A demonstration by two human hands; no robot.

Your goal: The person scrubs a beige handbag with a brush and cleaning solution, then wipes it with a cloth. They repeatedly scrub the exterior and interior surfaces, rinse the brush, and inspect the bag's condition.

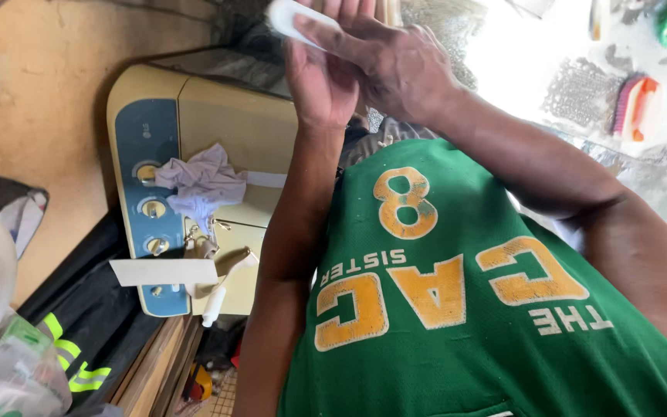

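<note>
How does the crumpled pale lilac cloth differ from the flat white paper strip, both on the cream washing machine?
The crumpled pale lilac cloth is bunched and bulky; the flat white paper strip lies smooth, thin and straight-edged. The cloth is lilac, the strip white. Both rest on the cream washing machine.

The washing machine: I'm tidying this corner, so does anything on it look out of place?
Yes. A crumpled pale cloth lies over the control panel of the washing machine, partly covering the knobs. A white paper strip also lies across the panel.
</note>
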